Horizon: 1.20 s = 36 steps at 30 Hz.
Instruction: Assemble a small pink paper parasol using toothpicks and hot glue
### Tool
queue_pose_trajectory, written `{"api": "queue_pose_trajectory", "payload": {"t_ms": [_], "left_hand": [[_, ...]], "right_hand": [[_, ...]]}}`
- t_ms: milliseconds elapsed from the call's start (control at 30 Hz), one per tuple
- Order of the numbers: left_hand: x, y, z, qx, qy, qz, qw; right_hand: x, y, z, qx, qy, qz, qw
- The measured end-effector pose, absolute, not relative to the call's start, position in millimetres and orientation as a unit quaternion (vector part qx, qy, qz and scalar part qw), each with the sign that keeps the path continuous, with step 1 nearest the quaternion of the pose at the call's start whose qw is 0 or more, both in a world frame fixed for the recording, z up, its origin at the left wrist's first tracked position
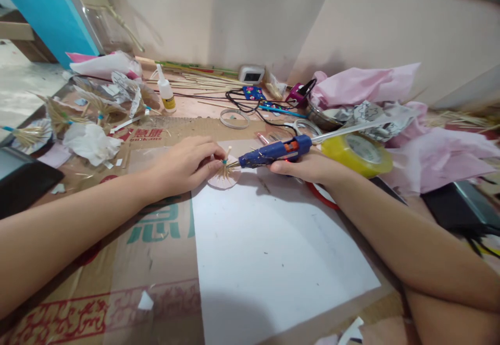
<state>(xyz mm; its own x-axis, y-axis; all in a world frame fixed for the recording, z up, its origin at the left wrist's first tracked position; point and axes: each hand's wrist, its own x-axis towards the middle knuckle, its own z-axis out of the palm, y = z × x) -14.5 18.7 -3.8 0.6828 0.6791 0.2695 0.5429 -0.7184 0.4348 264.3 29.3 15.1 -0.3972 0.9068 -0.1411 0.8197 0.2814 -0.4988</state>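
Observation:
My left hand [195, 162] is closed, thumb and fingers pinching the stem of a miniature umbrella [225, 178], whose thin wooden ribs spread over a round pale paper disc. A blue band sits near the top of its stem. My right hand [300, 167] grips a blue glue gun [269, 152] with a clear glue stick running out of its back. The gun's nozzle points left and reaches the ribs beside my left fingertips; whether it touches them I cannot tell. Beneath the disc lies a white sheet of paper [273, 251].
Printed cardboard [156, 261] covers the tabletop. More small umbrellas [62, 115] lie at the left. A glue bottle [167, 92] stands behind my left hand. Yellow tape [355, 153], pink paper [363, 84] and scissors [324, 195] are at the right. Thin sticks [195, 80] lie along the wall.

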Motion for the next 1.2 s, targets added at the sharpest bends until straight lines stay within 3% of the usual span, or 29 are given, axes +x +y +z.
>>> {"api": "queue_pose_trajectory", "payload": {"t_ms": [667,1100,1200], "left_hand": [[-13.9,18.3,-2.8,0.903,0.345,0.205,0.152],[-13.8,18.3,-3.9,0.904,0.338,0.217,0.148],[-14.3,18.1,-3.7,0.904,0.339,0.216,0.148]], "right_hand": [[253.5,18.0,30.9,-0.507,-0.820,0.248,0.092],[245.0,-4.6,46.5,-0.331,-0.938,0.012,0.101],[243.0,-11.9,50.7,-0.304,-0.948,-0.066,0.066]]}}
